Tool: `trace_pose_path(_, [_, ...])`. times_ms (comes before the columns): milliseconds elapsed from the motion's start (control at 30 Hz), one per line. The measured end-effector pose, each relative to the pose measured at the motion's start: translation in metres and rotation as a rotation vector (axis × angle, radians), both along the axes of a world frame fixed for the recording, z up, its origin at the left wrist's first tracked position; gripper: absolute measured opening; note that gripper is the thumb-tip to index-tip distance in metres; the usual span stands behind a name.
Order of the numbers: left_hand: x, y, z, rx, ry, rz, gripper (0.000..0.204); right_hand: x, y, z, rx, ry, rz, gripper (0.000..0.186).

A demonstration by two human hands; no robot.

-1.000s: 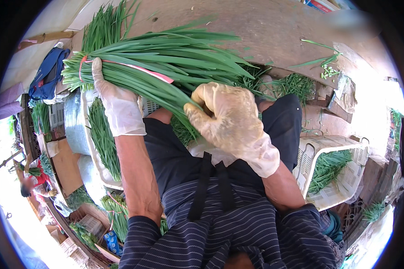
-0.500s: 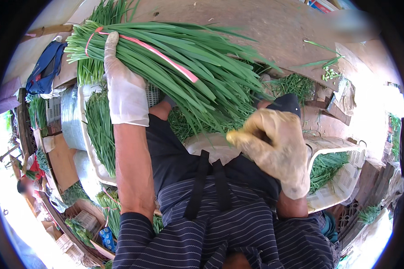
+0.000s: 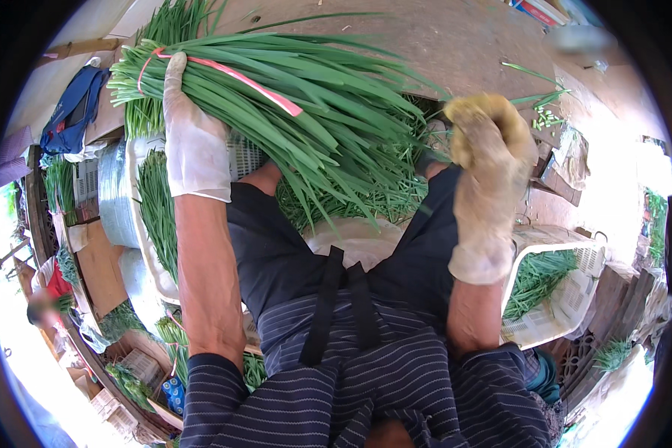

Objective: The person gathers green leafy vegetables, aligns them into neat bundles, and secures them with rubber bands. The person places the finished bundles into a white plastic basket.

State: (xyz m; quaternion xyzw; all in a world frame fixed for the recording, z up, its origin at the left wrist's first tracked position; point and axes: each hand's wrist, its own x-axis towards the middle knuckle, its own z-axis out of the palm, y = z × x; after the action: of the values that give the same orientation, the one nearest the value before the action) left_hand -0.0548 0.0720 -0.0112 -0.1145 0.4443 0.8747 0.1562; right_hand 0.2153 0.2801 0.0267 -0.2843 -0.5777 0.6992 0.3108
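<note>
My left hand (image 3: 190, 123), in a whitish glove, grips a thick bunch of garlic chives (image 3: 299, 89) near its pale cut ends. The thumb presses on top, and the fingers are hidden beneath. A pink ribbon (image 3: 243, 78) circles the bunch there, its loose tail lying along the leaves. The leaf tips fan out to the right over my lap. Apart from the bunch, to the right of its tips, is my right hand (image 3: 493, 145) in a yellow-stained glove. Its fingers are curled closed, and whatever they may hold cannot be made out.
Another chive bunch (image 3: 145, 116) lies behind the held one on the wooden board (image 3: 455, 45). Loose chives (image 3: 366, 190) are heaped between my legs. White crates of chives stand at my left and right (image 3: 534, 332). Cut bits (image 3: 546, 118) lie at the board's right.
My right hand has moved up and away from my lap, beyond the leaf tips. My left hand and the bunch have shifted slightly left.
</note>
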Motion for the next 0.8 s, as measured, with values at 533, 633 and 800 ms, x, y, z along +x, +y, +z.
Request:
trace_pose_path(533, [-0.005, -0.015, -0.011, -0.055, -0.063, 0.073, 0.031, 0.018, -0.002, 0.003, 0.026, -0.225, 0.504, 0.022])
trace_pose_path(633, [-0.004, -0.014, -0.006, -0.116, -0.081, 0.093, 0.032, 0.029, -0.013, 0.011, 0.382, -0.617, 0.683, 0.042])
trace_pose_path(800, [-0.008, -0.013, -0.008, -0.103, -0.075, 0.101, 0.031, 0.01, -0.043, -0.02, 0.563, -0.443, 0.613, 0.028])
